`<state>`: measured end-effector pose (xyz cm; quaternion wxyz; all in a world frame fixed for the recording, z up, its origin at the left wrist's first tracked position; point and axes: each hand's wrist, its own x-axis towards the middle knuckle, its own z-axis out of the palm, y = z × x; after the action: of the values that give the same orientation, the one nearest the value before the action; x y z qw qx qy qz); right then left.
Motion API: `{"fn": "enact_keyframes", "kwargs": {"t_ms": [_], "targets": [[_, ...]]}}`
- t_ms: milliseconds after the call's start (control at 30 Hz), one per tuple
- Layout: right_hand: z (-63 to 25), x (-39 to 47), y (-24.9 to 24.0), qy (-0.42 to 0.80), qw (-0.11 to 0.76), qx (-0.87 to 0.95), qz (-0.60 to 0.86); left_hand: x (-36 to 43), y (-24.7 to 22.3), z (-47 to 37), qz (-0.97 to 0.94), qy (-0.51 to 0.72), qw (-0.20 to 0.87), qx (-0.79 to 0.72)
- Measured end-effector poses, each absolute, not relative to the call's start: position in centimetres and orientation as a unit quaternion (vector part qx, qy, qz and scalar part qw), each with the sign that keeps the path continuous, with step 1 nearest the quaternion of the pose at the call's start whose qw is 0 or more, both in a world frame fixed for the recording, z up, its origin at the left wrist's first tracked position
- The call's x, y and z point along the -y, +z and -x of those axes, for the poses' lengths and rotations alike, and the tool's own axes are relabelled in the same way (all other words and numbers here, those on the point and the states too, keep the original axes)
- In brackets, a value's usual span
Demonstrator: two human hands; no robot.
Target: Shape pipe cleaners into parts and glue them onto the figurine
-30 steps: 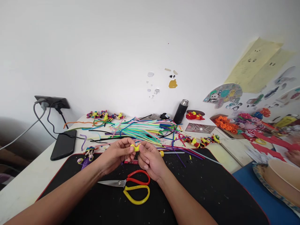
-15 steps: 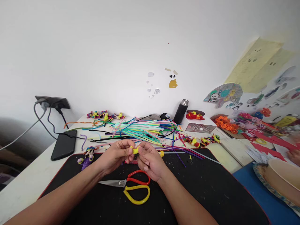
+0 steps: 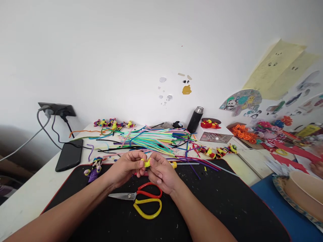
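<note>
A small yellow fuzzy piece [image 3: 146,163] is pinched between the fingertips of my left hand [image 3: 130,167] and my right hand [image 3: 161,171], above the black mat [image 3: 214,201]. Both hands are closed on it, close together. Just below them lie scissors [image 3: 130,196] with one red and one yellow handle, their blades toward the left. Behind my hands, a pile of colourful pipe cleaners [image 3: 151,139] spreads over the white table [image 3: 32,195]. A small purple doll-like figure [image 3: 94,171] lies left of my left forearm.
A black phone [image 3: 69,156] with cables across it lies at the left. At the back stand a black bottle [image 3: 195,120] and a small white box [image 3: 214,135]. Another person's hand [image 3: 318,168] shows at the right edge, near a bowl [image 3: 309,188].
The yellow piece has turned slightly between my fingertips, and my hands have shifted a little. The rest of the scene looks almost the same.
</note>
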<state>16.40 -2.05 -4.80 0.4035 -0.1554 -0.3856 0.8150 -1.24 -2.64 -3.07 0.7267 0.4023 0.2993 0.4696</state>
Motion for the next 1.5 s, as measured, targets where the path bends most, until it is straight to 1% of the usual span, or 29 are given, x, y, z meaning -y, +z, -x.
{"fn": "enact_keyframes", "kwargs": {"t_ms": [1100,1300,1500], "targets": [[-16.52,2.25,-4.71,0.828,0.389,0.38,0.138,2.89,-2.74,1.04,-0.4,0.457,0.731,-0.31],[-16.48,2.16,-4.49,0.821,0.395,0.376,0.168,2.77,-2.65,0.97,-0.393,0.461,0.735,-0.305],[-16.53,1.73,-4.49,0.805,0.424,0.376,0.177,2.52,-2.71,0.87,-0.385,0.478,0.74,-0.277]]}}
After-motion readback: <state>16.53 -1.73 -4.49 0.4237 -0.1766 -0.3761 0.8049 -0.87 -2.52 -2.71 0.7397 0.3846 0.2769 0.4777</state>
